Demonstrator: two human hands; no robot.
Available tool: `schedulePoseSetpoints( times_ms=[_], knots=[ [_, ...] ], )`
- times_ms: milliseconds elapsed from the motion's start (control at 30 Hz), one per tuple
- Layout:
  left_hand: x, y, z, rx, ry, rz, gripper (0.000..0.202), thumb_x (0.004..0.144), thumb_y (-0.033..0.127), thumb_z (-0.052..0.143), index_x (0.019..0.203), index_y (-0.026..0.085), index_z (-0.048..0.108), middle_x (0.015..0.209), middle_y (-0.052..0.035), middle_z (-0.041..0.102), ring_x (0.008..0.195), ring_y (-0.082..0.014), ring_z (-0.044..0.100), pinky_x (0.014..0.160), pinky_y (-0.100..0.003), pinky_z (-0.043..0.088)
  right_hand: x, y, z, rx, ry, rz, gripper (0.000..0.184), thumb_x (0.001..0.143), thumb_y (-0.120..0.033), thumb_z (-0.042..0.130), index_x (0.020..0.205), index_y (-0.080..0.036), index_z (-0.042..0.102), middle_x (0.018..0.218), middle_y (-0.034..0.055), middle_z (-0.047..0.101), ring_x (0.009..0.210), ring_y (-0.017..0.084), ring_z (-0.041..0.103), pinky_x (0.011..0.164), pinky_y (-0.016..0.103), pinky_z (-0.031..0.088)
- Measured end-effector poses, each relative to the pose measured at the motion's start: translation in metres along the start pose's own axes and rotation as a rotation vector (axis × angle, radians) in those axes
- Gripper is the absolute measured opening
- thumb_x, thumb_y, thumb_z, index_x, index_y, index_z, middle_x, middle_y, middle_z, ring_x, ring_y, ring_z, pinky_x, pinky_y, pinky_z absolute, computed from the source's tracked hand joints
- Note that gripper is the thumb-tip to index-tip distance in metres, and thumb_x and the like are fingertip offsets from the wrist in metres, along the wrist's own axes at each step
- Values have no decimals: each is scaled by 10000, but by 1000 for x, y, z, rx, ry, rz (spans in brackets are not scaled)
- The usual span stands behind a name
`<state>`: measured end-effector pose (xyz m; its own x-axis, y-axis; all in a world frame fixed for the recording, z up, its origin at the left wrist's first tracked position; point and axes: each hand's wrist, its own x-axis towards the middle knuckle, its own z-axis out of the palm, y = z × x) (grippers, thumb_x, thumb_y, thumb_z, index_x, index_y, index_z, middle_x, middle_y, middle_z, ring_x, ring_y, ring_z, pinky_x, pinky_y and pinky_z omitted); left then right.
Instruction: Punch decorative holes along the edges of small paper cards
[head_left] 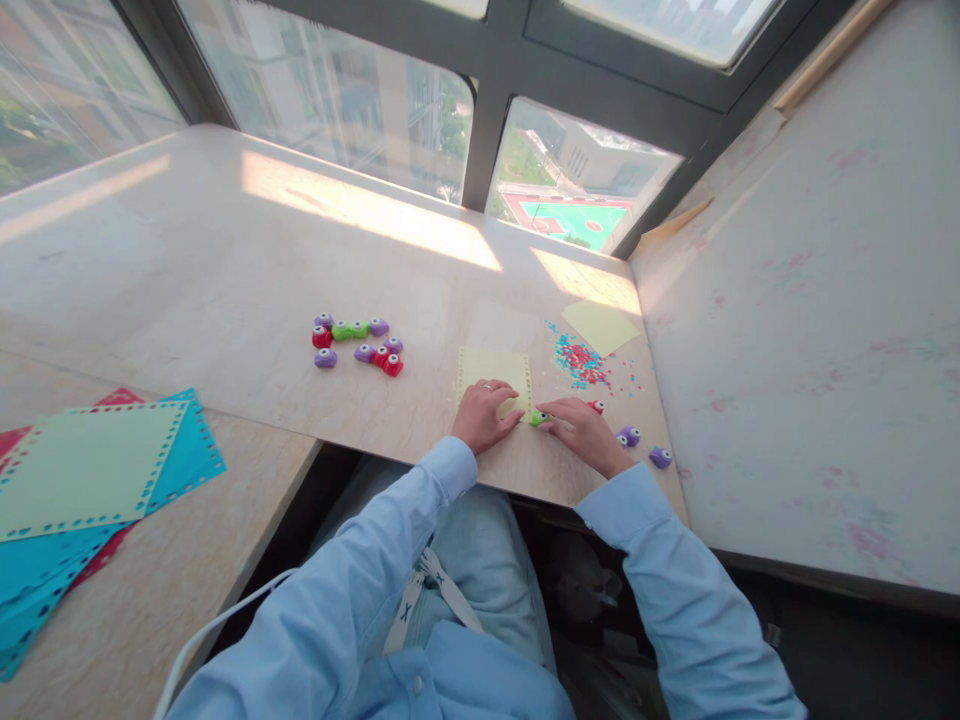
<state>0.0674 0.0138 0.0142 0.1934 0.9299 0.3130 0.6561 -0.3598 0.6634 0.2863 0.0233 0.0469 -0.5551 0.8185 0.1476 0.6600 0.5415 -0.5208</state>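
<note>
A pale yellow sheet of paper (489, 366) lies in front of me, with small punched shapes along its left and right edges. My left hand (482, 416) holds its lower part down against the table, thumb and forefinger near the lower right corner. At that corner, a small green craft punch (538, 417) is pinched in the fingers of my right hand (583, 434). Whether the paper is inside its slot is too small to make out. Beside my right hand are a red punch (597, 406), partly hidden, and purple punches (631, 435), with another purple punch (661, 457) farther right.
Several red, green and purple punches (360, 328) stand left of the paper. Red and blue confetti (581, 362) lies in a heap near another yellow sheet (601, 326). Edge-punched coloured sheets (90, 465) overlap at the left. A wall (795, 330) bounds the right side; windows (337, 90) are behind.
</note>
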Motion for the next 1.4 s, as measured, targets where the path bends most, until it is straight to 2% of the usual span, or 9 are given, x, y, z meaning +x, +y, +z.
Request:
schedulePoseSetpoints(
  times_ms=[333,467,633,867,1033,1200,1400],
  knots=[
    [-3,-4,3,63,-61,44,296,779,305,731,1060,220,691,1162,-75,667,1094,-257,572,938,-425,440,-7,2,2,56,32,75,262,893,-376,609,1079,-217,706,981,79,718,923,243,651,870,419,509],
    [-3,-3,3,62,-67,46,304,778,323,736,1061,223,691,1166,-76,664,1103,-259,567,939,-430,441,-14,-8,9,46,110,111,282,906,-406,587,1088,-213,685,998,91,705,887,240,646,844,416,517],
    [-3,-3,2,60,-70,44,302,775,326,738,1056,225,692,1166,-81,666,1103,-267,568,935,-440,443,-20,-20,21,15,215,172,304,907,-431,581,1070,-193,677,925,93,686,811,232,634,809,410,522],
    [-2,-3,3,52,-62,36,279,781,323,735,1040,228,697,1152,-78,668,1097,-261,569,932,-434,443,-19,-26,32,18,330,223,355,895,-501,571,1045,-198,680,900,90,675,736,212,618,760,386,540],
    [-3,-4,3,45,-56,40,284,778,329,740,1038,223,697,1155,-75,669,1098,-261,572,939,-431,443,-18,-24,33,7,329,226,361,903,-493,562,1067,-193,679,912,94,677,757,219,623,781,397,539],
    [-2,-2,1,37,-68,44,288,782,325,734,1049,225,698,1150,-84,667,1093,-260,575,938,-436,451,-17,-14,34,45,322,227,375,901,-467,569,1136,-194,677,990,117,713,883,257,656,825,430,544],
    [-3,-1,0,25,-76,54,296,787,319,726,1067,229,693,1164,-83,663,1103,-261,574,947,-432,449,-18,-7,30,58,245,135,283,935,-377,524,1107,-238,701,1057,89,732,996,261,658,909,449,526]
  ],
)
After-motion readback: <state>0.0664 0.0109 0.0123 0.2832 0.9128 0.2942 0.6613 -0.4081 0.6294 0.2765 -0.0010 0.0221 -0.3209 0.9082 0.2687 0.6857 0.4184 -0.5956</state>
